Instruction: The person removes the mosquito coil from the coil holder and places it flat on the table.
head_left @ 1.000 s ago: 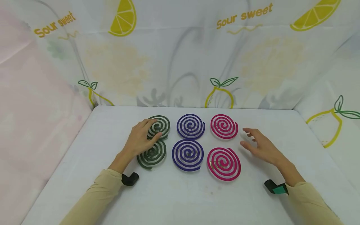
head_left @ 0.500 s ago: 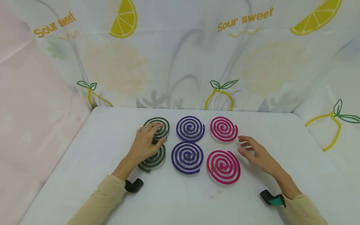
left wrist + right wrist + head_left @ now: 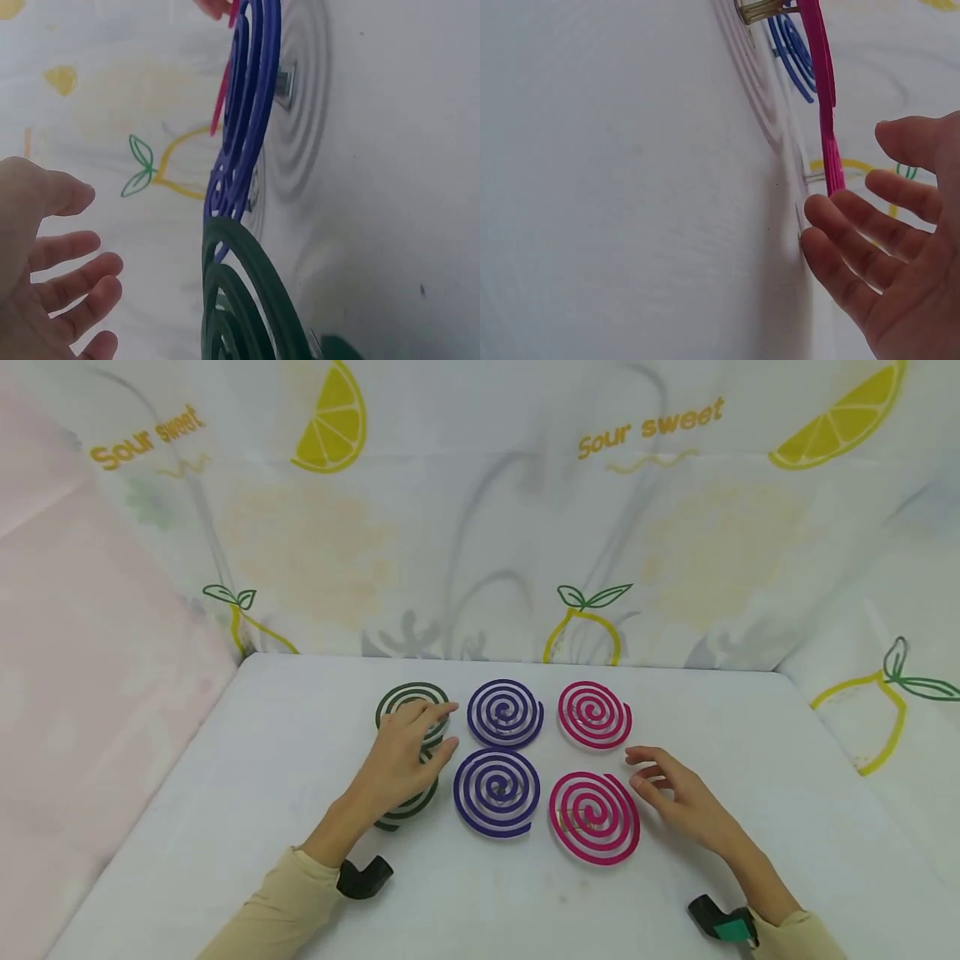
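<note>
Head view shows six spiral coils in two rows on a white table [image 3: 465, 910], with both hands above it. On the left is the far green coil [image 3: 412, 692], its lower part hidden by the left hand [image 3: 401, 756], and the near green coil [image 3: 422, 803], mostly covered by that hand and wrist. The left hand hovers over the pair with its fingers loosely extended and its thumb apart; the left wrist view shows a gap between it and the green spiral. In the middle, the far purple coil [image 3: 503, 711] and the near purple coil [image 3: 498, 789] meet edge to edge. On the right, the far pink coil [image 3: 592, 712] and the near pink coil [image 3: 595, 815] lie apart.

The right hand [image 3: 678, 793] stands just to the right of the pink pair, fingers relaxed and gently bent, thumb separate. Its fingertips are close to the rim of the far pink coil; whether they touch it, I cannot tell. A metal clip [image 3: 765, 10] sits under a pink spiral in the right wrist view. Beige sleeves [image 3: 281, 902] cover both forearms, and behind the table hangs a pale backdrop [image 3: 450, 527] printed with lemons
</note>
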A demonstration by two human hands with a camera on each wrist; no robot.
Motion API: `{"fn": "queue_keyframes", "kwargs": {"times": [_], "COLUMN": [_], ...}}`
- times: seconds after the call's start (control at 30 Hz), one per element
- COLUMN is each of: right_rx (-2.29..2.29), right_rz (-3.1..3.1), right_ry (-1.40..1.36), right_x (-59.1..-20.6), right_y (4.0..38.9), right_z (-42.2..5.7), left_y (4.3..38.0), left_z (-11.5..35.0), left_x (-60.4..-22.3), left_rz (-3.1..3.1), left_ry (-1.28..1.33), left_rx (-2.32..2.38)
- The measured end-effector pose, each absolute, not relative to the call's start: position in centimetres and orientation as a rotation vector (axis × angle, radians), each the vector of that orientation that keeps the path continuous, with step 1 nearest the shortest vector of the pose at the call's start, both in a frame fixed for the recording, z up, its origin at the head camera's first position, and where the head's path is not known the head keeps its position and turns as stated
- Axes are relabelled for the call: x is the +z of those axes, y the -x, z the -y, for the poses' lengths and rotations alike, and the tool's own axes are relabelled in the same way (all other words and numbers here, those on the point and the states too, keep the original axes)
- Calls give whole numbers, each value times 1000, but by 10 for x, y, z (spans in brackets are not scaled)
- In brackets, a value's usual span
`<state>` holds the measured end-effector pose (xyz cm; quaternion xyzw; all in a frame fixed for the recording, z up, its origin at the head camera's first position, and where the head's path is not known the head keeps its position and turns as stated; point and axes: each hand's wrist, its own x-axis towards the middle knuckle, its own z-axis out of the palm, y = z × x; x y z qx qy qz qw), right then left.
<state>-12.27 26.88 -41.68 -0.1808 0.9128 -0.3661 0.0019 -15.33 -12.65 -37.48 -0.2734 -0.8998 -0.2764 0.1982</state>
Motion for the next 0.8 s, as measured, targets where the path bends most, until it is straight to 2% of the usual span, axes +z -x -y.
{"fn": "queue_keyframes", "kwargs": {"times": [0.8], "right_rx": [-1364], "right_rz": [-2611], "right_ry": [555], "right_x": [-414], "right_y": [114], "right_z": [-262], "left_y": [142], "left_z": [76], "left_x": [-380], "left_rz": [2721], "left_ry": [932], "left_rx": [-1042]}}
